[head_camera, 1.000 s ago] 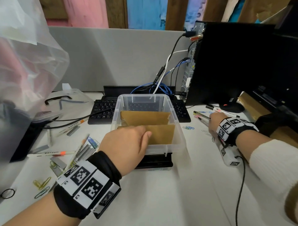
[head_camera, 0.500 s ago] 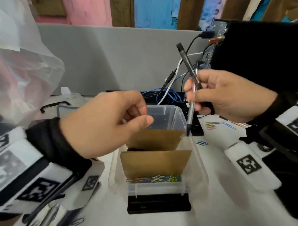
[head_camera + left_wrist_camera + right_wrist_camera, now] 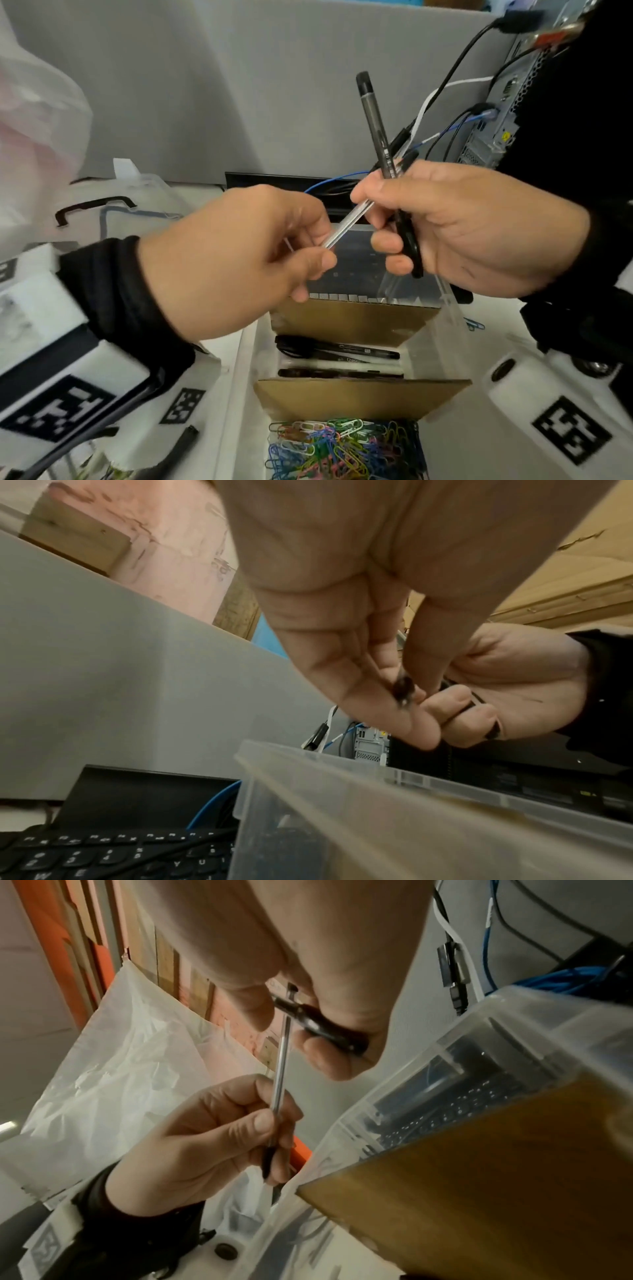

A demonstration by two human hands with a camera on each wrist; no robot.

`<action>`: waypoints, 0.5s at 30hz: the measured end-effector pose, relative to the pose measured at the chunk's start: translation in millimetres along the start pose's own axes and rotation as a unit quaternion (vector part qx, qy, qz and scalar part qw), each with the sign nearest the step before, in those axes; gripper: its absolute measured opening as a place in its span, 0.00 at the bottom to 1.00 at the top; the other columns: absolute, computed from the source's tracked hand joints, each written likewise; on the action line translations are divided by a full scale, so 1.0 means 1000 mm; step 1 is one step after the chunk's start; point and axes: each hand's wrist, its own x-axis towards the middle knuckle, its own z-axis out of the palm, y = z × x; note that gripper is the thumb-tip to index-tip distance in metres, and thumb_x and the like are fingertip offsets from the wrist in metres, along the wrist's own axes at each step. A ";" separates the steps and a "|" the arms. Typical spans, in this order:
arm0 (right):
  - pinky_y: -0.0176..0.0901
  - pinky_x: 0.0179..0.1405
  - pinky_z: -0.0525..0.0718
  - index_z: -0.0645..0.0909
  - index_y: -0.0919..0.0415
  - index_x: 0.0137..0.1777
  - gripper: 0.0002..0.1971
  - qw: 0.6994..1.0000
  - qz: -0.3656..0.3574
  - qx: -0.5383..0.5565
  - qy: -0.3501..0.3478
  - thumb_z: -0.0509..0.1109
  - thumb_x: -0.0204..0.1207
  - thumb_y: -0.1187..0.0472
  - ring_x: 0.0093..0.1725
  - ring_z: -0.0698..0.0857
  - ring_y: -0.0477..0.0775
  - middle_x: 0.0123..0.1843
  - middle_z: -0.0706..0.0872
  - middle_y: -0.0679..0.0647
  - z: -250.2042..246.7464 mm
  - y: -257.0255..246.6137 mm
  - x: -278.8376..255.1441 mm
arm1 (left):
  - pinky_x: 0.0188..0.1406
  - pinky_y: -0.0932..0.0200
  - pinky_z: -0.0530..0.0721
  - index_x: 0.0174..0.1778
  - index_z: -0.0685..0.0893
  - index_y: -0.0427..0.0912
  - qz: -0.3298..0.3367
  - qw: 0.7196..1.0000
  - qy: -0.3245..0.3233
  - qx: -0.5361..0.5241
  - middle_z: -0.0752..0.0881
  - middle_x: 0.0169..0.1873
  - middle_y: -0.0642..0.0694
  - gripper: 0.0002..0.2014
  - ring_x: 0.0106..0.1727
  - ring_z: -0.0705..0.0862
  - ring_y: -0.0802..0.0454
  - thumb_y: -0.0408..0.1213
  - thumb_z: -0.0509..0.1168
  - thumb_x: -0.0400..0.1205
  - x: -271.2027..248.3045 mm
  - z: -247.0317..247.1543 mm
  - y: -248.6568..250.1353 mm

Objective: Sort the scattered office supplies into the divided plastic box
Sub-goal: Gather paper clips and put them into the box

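Your left fingertips (image 3: 318, 263) pinch the lower end of a slim clear pen (image 3: 346, 224), thumb against forefinger, the other fingers curled in behind. The pen's shaft is smooth, see-through plastic, and it slants up to your right hand (image 3: 479, 229), whose thumb and forefinger close on its upper end. That same right hand also grips a dark pen (image 3: 375, 126): a matte grey barrel with a black cap stands nearly upright above your knuckles, and a glossy black section shows below your curled fingers. Your left hand (image 3: 222, 263) and right hand meet above the far end of the divided plastic box (image 3: 452, 308), a clear, thin-walled tub. Two brown cardboard dividers (image 3: 359, 397) split it crosswise. The middle compartment holds black pens (image 3: 337, 351) lying flat. The nearest compartment holds a tangled heap of coloured wire paper clips (image 3: 342, 452). Beyond the box lie a black keyboard (image 3: 103, 853) and looping blue cables (image 3: 329, 180).
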 end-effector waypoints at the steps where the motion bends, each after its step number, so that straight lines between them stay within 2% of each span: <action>1: 0.40 0.24 0.67 0.75 0.69 0.60 0.17 1.000 0.005 -0.003 0.007 0.66 0.78 0.57 0.27 0.70 0.48 0.34 0.72 0.53 -0.003 0.002 0.001 | 0.36 0.65 0.82 0.38 0.82 0.49 0.003 1.000 0.004 0.020 0.87 0.29 0.59 0.04 0.28 0.86 0.62 0.42 0.65 0.78 0.000 -0.001 -0.002; 3: 0.41 0.23 0.65 0.75 0.67 0.57 0.14 1.000 0.008 -0.002 0.016 0.62 0.81 0.56 0.26 0.68 0.48 0.33 0.72 0.52 -0.009 0.004 0.001 | 0.36 0.70 0.80 0.37 0.84 0.50 0.013 0.999 0.005 0.051 0.86 0.29 0.61 0.04 0.28 0.84 0.62 0.44 0.66 0.76 -0.002 -0.003 -0.005; 5: 0.41 0.24 0.68 0.77 0.67 0.47 0.15 1.000 -0.002 -0.020 0.023 0.61 0.79 0.53 0.26 0.70 0.48 0.30 0.73 0.52 -0.018 0.003 0.001 | 0.37 0.73 0.78 0.37 0.86 0.53 0.017 0.997 -0.002 0.081 0.86 0.29 0.62 0.04 0.32 0.84 0.61 0.47 0.67 0.75 -0.003 -0.004 -0.009; 7: 0.40 0.29 0.73 0.82 0.63 0.38 0.19 0.993 -0.034 -0.100 0.043 0.62 0.75 0.47 0.28 0.72 0.50 0.30 0.74 0.55 -0.027 0.003 0.000 | 0.38 0.80 0.76 0.36 0.88 0.56 0.015 0.994 -0.012 0.103 0.85 0.29 0.66 0.03 0.35 0.83 0.68 0.47 0.70 0.72 -0.004 -0.004 -0.010; 9: 0.43 0.32 0.72 0.86 0.59 0.35 0.21 0.981 -0.069 -0.174 0.050 0.63 0.75 0.42 0.32 0.68 0.60 0.34 0.69 0.59 -0.034 0.003 -0.002 | 0.35 0.86 0.71 0.36 0.89 0.57 0.020 0.992 -0.030 0.124 0.84 0.29 0.70 0.01 0.33 0.81 0.76 0.47 0.73 0.71 -0.004 -0.003 -0.008; 12: 0.37 0.23 0.70 0.85 0.61 0.38 0.21 0.979 -0.091 -0.178 0.043 0.65 0.74 0.42 0.30 0.62 0.60 0.33 0.66 0.58 -0.043 -0.001 -0.006 | 0.38 0.83 0.72 0.44 0.87 0.67 0.007 0.984 -0.071 0.162 0.83 0.34 0.77 0.08 0.38 0.80 0.79 0.53 0.72 0.70 -0.002 0.002 -0.007; 15: 0.37 0.20 0.73 0.83 0.57 0.33 0.11 0.977 -0.115 -0.175 0.035 0.70 0.63 0.50 0.23 0.70 0.54 0.28 0.71 0.61 -0.048 -0.003 -0.009 | 0.37 0.79 0.76 0.47 0.85 0.70 0.010 0.979 -0.083 0.184 0.81 0.35 0.81 0.11 0.42 0.79 0.80 0.57 0.72 0.69 -0.002 0.004 -0.002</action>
